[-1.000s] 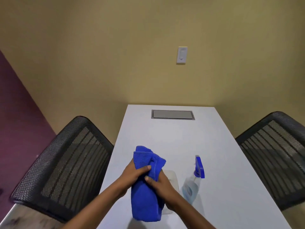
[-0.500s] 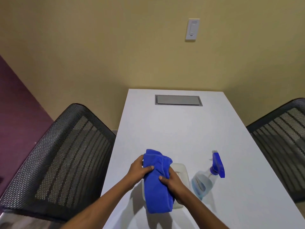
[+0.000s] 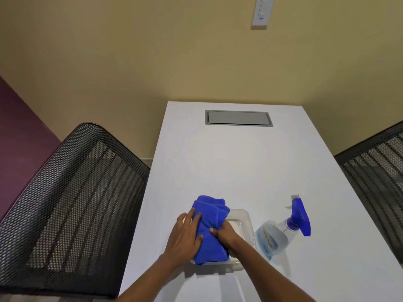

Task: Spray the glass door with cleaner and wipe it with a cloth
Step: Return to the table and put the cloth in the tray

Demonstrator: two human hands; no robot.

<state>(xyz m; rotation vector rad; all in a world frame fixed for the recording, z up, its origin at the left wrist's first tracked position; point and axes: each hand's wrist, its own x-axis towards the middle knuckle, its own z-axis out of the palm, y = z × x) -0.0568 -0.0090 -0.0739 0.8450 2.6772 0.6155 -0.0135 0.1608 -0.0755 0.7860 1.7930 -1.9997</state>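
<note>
A folded blue cloth (image 3: 212, 227) lies across a clear plastic tray (image 3: 244, 221) near the front of the white table (image 3: 229, 162). My left hand (image 3: 185, 235) rests flat on the cloth's left side with its fingers spread. My right hand (image 3: 224, 235) grips the cloth's right side, fingers curled into the fabric. A clear spray bottle (image 3: 274, 236) with bluish liquid and a blue trigger head (image 3: 299, 216) stands to the right of the tray, apart from both hands. No glass door is in view.
Black mesh chairs stand on either side of the table, one at the left (image 3: 72, 205) and one at the right (image 3: 377, 168). A grey cable hatch (image 3: 238, 118) sits in the table's far end. A white wall switch (image 3: 261, 12) hangs on the beige wall.
The cloth came down from in front of me onto the clear tray. My left hand opened and now lies flat on it; the view tilted downward.
</note>
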